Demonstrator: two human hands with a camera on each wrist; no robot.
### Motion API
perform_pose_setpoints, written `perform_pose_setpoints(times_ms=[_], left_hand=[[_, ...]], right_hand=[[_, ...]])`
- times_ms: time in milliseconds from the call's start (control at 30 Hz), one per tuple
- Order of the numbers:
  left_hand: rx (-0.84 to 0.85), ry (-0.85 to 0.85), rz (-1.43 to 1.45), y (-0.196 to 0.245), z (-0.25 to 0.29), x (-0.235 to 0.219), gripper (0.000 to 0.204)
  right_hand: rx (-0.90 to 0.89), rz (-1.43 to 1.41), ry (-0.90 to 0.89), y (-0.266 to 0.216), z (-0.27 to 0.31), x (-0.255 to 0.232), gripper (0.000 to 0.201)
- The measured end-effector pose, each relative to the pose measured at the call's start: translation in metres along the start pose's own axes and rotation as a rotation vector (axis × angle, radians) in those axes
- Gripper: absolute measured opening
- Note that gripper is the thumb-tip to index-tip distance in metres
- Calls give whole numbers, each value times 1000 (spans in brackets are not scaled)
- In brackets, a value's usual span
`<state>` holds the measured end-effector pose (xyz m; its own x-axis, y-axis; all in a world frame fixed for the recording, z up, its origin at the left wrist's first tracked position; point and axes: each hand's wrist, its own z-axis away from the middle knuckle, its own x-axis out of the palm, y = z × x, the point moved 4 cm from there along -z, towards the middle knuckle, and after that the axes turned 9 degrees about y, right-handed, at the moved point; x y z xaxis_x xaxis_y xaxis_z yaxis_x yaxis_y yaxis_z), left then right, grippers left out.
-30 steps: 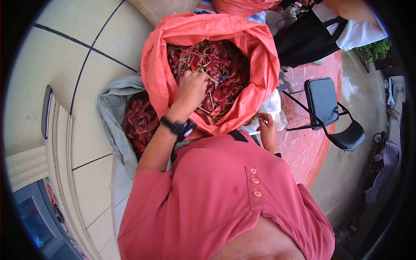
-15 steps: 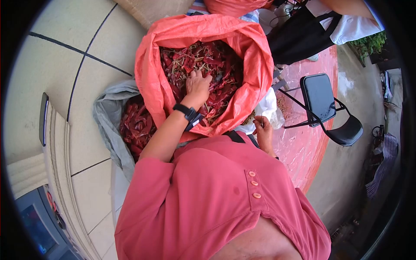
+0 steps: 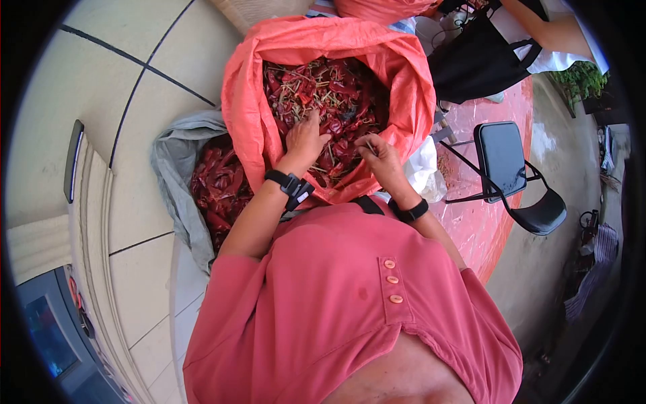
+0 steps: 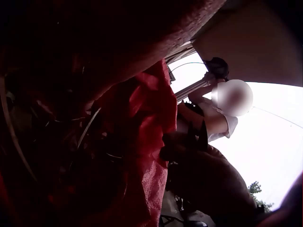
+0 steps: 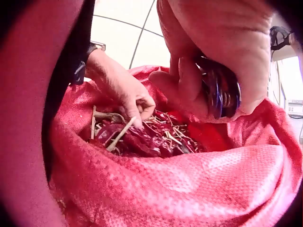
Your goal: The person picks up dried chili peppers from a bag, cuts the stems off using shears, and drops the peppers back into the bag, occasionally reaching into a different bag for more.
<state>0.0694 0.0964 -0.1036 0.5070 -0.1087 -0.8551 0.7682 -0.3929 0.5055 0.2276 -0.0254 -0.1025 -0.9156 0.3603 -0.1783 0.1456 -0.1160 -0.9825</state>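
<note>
A coral-red woven sack (image 3: 242, 101) stands open, holding dried red peppers (image 3: 343, 87) mixed with pale stems; the right wrist view also shows the peppers (image 5: 137, 144). Inside it, my left hand (image 3: 306, 145) reaches down with curled fingers, and in the right wrist view this hand (image 5: 124, 92) pinches at a pepper. Over the sack's near right edge, my right hand (image 3: 385, 165) holds a small tool. That dark blue, shiny tool (image 5: 221, 90) lies in the curled fingers of the hand (image 5: 213, 42); its tip is hard to make out.
A grey sack (image 3: 176, 161) of red peppers stands at the left. White plastic bags (image 3: 422, 168) lie to the right on red sheeting (image 3: 471, 229), near a black folding chair (image 3: 501, 158). Another person's arm (image 3: 568, 37) and a black bag (image 3: 471, 64) are at the upper right.
My right hand has come from beside the white plastic bags up and left, over the red sack's opening. My left hand has stayed among the peppers, shifting slightly.
</note>
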Motion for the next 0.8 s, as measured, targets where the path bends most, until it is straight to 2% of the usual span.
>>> perform_pose_setpoints(times_ms=[67,167,200,233,300,400,467,533,633,733,800], left_hand=[[-23,36,53,-3,-3,4,26],[-108,98,244,-10,-13,0,24],[-202,162,528,-11,-14,-5,21],[-342,147,800,0,-9,-22,19],[-482,93,1179,14,0,-34,22],[-566,-98,1442,39,9,-43,24],[-587,-100,1472,47,15,-41,23],[-602,-111,1502,49,18,-34,22],[-549,-257,1572,52,20,-34,20],[-594,-196,1432,45,22,-28,29],[-52,129,816,50,19,-46,38]], right_hand=[[-89,17,-28,6,-1,8,13],[139,-63,-71,-9,7,6,11],[166,-121,-62,-14,8,3,12],[191,-181,-55,-17,8,-1,13],[211,-263,-36,-29,5,-3,17],[168,-322,5,-52,1,-4,22],[93,-357,35,-67,-1,0,22],[118,-356,36,-71,-4,1,19],[104,-355,90,-72,-6,-2,14],[99,-400,103,-75,-5,-4,9],[58,-371,101,-75,-5,-6,6]])
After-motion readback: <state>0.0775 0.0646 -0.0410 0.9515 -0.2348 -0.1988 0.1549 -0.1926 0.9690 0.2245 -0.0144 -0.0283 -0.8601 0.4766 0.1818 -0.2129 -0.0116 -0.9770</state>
